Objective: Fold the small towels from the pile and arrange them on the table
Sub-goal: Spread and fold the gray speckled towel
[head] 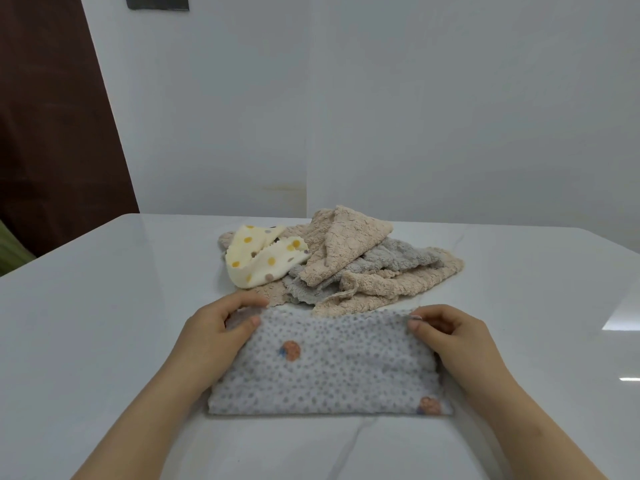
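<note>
Spotted towel [329, 362] lies flat on the table [104, 323], mid-front, right in front of the person, as a wide rectangle w/ long sides running left-right; near edge looks thick & rounded, far edge thin. Left hand [214, 327] sits at the far-left corner: thumb pressed on top of the cloth, other fingers curled over the far edge, so the corner is pinched btwn thumb & fingers. Right hand [450, 334] is at the far-right corner: thumb & forefinger tips closed narrow on the cloth edge, remaining fingers curled in behind them. Both forearms run in along the towel's short sides; left one overlaps the left edge, right one lies just beside the right edge. Rest of the towel, incl. the two orange-brown motifs, lies clear btwn the hands. Pile [363, 265] sits just beyond the far edge, its front bits touching or nearly touching it, can't tell which. In the pile: yellow dotted towel [263, 261] on the left, beige towels [349, 244] on top & right, grey towel [398, 258] tucked btwn them. White wall [415, 116] behind.
</note>
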`<act>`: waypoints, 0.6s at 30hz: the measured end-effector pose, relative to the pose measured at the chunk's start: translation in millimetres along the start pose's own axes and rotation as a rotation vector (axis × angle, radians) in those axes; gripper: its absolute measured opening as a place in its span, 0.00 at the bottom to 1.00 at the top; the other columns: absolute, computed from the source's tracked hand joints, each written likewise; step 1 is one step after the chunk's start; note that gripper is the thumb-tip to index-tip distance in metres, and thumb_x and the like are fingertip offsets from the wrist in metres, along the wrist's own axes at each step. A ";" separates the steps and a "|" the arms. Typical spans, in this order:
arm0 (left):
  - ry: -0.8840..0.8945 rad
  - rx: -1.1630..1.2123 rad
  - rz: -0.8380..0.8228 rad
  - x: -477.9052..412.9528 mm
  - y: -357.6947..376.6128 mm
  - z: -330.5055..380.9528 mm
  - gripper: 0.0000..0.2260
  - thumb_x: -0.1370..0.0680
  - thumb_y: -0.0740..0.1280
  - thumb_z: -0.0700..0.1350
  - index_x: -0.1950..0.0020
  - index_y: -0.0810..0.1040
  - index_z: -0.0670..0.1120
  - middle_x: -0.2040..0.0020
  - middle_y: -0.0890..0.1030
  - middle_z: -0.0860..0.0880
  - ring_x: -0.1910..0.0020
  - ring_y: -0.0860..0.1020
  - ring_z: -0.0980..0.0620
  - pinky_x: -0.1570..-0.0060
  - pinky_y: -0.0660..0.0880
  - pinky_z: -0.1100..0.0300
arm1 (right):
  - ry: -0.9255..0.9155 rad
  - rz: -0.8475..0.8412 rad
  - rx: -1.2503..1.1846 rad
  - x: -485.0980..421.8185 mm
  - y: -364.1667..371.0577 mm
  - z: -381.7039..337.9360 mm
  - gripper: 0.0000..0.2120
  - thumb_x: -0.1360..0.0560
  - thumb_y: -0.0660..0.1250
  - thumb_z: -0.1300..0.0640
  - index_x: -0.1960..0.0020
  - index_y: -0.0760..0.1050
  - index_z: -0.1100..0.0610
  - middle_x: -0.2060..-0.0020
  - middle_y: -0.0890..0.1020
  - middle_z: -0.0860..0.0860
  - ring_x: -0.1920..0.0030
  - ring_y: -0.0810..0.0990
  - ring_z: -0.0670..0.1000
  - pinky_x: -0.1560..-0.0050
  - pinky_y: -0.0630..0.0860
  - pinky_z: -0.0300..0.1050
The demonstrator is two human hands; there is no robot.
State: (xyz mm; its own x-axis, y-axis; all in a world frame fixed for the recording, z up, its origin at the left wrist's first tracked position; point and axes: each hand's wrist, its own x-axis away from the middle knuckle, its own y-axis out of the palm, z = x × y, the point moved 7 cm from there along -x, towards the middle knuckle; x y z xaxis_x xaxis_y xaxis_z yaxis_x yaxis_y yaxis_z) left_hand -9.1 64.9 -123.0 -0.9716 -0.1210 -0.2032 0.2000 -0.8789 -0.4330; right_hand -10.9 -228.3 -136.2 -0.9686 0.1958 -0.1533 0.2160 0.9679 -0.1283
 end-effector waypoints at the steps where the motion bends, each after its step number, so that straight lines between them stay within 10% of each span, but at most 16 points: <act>1: -0.012 0.009 0.016 -0.1 -1.3 -1.4 0.11 0.25 0.67 0.41 0.55 0.79 0.59 0.52 0.78 0.61 0.50 0.75 0.58 0.53 0.72 0.61 | 0.005 0.012 -0.019 -0.1 -1.2 0.0 0.08 0.30 0.70 0.66 0.65 0.79 0.55 0.67 0.81 0.51 0.63 0.77 0.49 0.60 0.72 0.42; 18: 0.072 0.328 0.218 5.9 -27.0 19.4 0.08 0.28 0.70 0.37 0.65 0.75 0.46 0.67 0.75 0.50 0.72 0.72 0.62 0.73 0.69 0.74 | -0.140 0.145 -0.270 4.0 -20.0 -26.7 0.10 0.29 0.69 0.64 0.67 0.74 0.54 0.74 0.77 0.43 0.67 0.73 0.46 0.62 0.71 0.39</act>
State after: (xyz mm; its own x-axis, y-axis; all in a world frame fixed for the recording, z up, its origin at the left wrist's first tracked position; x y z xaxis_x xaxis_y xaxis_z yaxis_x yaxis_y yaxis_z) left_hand -22.7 79.0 -95.5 -0.8972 -0.2987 -0.3254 0.3384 -0.9383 -0.0719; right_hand -22.4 -242.7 -108.1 -0.9000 0.3288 -0.2862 0.2914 0.9421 0.1659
